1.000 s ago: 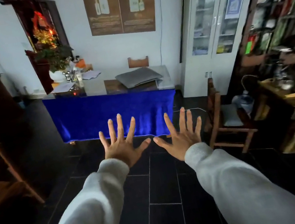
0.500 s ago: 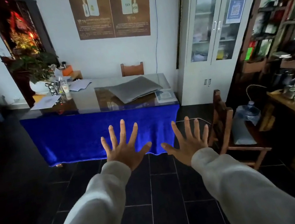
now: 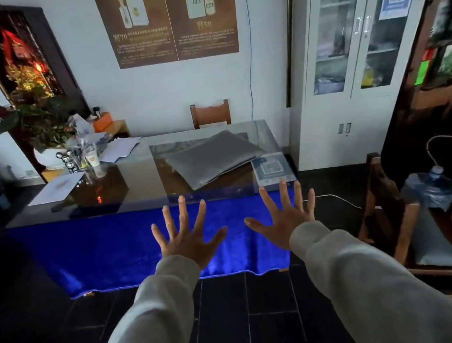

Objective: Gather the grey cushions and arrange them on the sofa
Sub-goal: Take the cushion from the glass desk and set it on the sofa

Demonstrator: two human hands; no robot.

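Note:
A flat grey cushion (image 3: 213, 157) lies on the glass top of a table (image 3: 119, 187) draped in blue cloth, towards its right end. Another pale grey cushion (image 3: 429, 238) rests on the seat of a wooden chair at the right. My left hand (image 3: 187, 235) and my right hand (image 3: 282, 217) are stretched out side by side in front of the table's blue front, palms down, fingers spread wide, holding nothing. Both are short of the cushion on the table. No sofa is in view.
On the table stand a potted plant (image 3: 41, 125), cups and papers (image 3: 119, 149) at the left, and a blue-white booklet (image 3: 271, 169) at the right corner. A wooden chair (image 3: 390, 221) with a water bottle (image 3: 430, 189) stands right. A white cabinet (image 3: 350, 58) is behind.
The table and its grey cushion have come closer and larger in view as I moved forward. My spread hands now reach up against the table's front edge.

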